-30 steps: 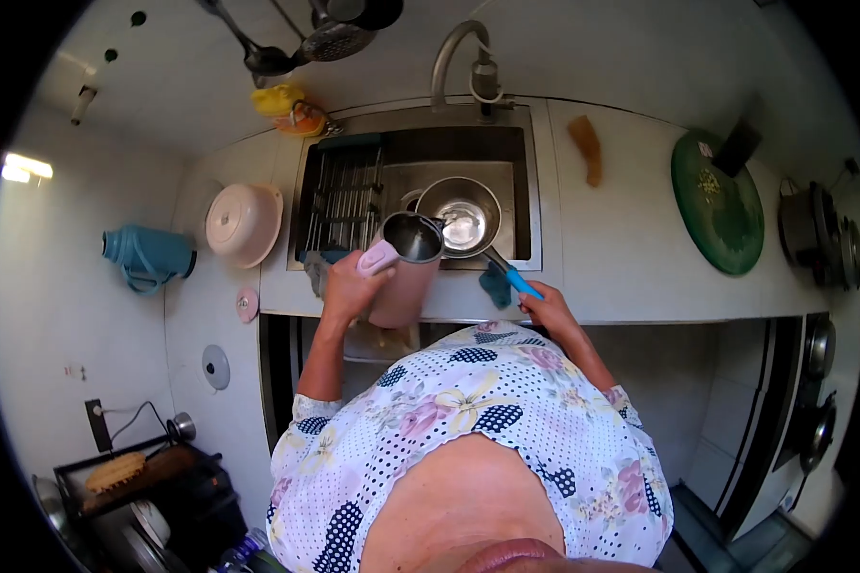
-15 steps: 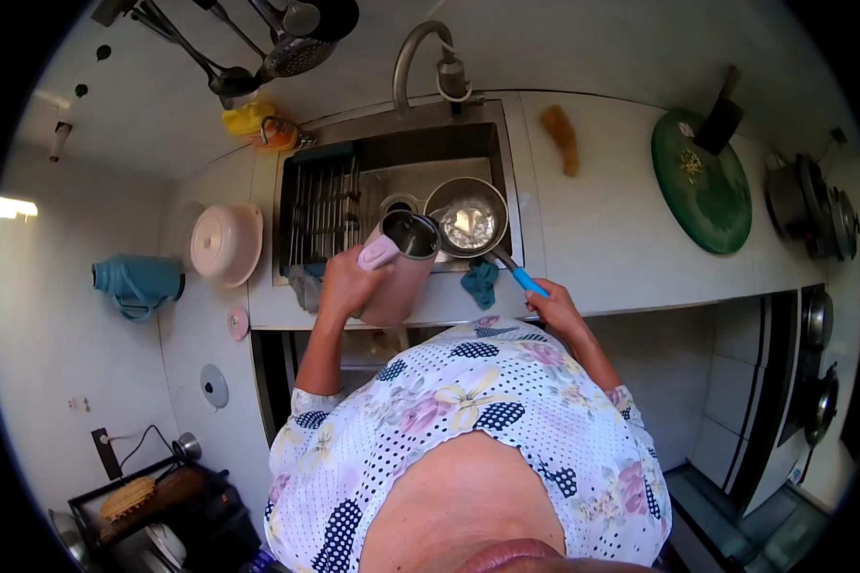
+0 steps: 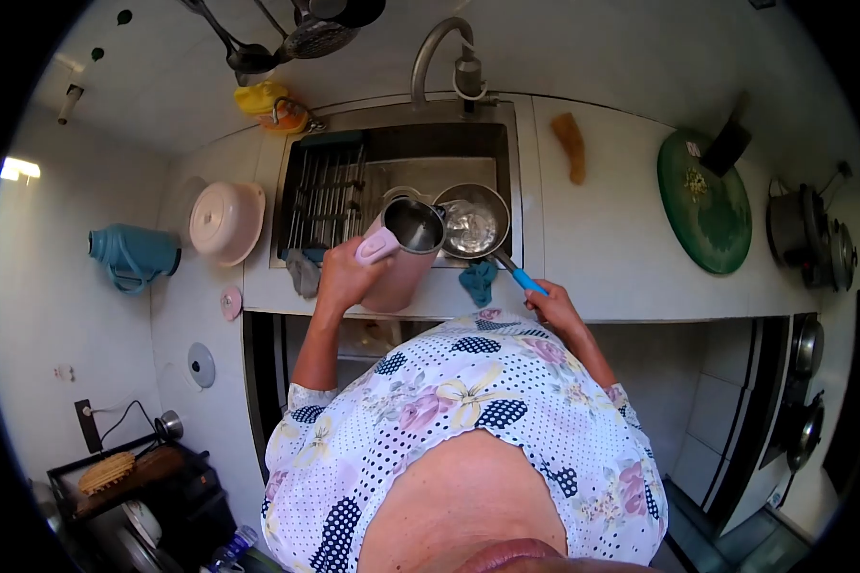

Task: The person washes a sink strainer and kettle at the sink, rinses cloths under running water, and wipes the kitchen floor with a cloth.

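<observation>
Now pink kettle [image 3: 401,263] tips further toward saucepan [image 3: 471,222], spout touching its rim, over sink [image 3: 506,181]. Left hand [image 3: 346,277] clenched on kettle handle; right hand [image 3: 552,307] closed around saucepan's blue handle.

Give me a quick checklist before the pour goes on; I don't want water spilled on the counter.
1. Left hand grips the pink kettle by its handle: ok.
2. Right hand holds the saucepan by its blue handle: ok.
3. Kettle spout reaches over the saucepan rim: ok.
4. Saucepan sits over the sink, not the counter: ok.
5. Saucepan water level: cannot tell.
6. Kettle lid open: ok.
</observation>
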The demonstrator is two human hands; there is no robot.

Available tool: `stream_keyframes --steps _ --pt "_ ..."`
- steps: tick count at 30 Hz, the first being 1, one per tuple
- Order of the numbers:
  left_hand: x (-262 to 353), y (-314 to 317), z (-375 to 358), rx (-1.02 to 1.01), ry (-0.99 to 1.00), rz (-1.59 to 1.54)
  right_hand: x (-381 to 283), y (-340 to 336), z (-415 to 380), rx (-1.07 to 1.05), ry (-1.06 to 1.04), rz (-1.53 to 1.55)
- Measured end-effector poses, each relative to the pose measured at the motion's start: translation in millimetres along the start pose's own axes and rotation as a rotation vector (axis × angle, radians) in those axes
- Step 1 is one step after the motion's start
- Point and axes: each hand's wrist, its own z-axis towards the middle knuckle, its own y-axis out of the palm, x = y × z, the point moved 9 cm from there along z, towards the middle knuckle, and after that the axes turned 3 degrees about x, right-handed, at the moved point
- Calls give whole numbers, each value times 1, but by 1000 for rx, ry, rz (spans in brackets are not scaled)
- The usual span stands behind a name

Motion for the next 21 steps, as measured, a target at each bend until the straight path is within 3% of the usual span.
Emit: stream_keyframes --steps 11,15,21 --pt "-23 -26 -28 264 46 -365 2 26 -3 -114 94 177" --pt "-21 -26 -33 316 191 -501 2 30 -9 -121 119 300" --pt "-29 -27 -34 406 209 -590 -4 16 -22 -70 3 364"
